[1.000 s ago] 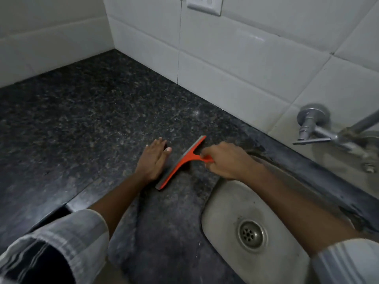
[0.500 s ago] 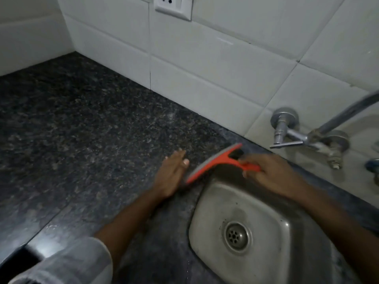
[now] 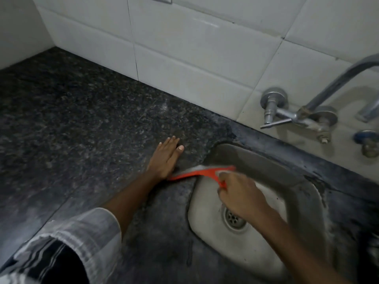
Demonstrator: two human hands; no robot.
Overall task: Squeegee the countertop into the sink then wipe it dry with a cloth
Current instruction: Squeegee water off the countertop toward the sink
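1. Dark speckled granite countertop [image 3: 82,124], set into a corner; backed by a wall of large white glazed tiles [image 3: 184,58].
2. Oval stainless-steel sink [image 3: 242,251], sunk into the countertop at right; round perforated drain [image 3: 233,219] in its floor; dark sealant band around its rim.
3. Wall-mounted chrome tap with lever handle [image 3: 274,113], above the sink's far side; a curved chrome spout [image 3: 338,80] rises from it toward the upper right. A second, blue-capped fitting [image 3: 367,140] sits at the right edge, partly cut off.
4. Orange plastic squeegee with grey rubber blade [image 3: 196,172], lying across the sink's left rim: its left end over the granite, its right end out over the basin. Motion-blurred; whether the blade touches the rim cannot be told.
5. Right hand [image 3: 238,191], over the basin, fingers curled tight around the squeegee's orange handle; forearm runs down to the lower right corner.
6. Left hand [image 3: 166,158], palm down on the countertop, fingers straight and close together, pointing toward the wall; the heel of the hand is just beside the squeegee's left end, contact not discernible.
7. Grey-and-white striped sleeve [image 3: 82,238], on the left arm, pushed up to the elbow, at lower left.
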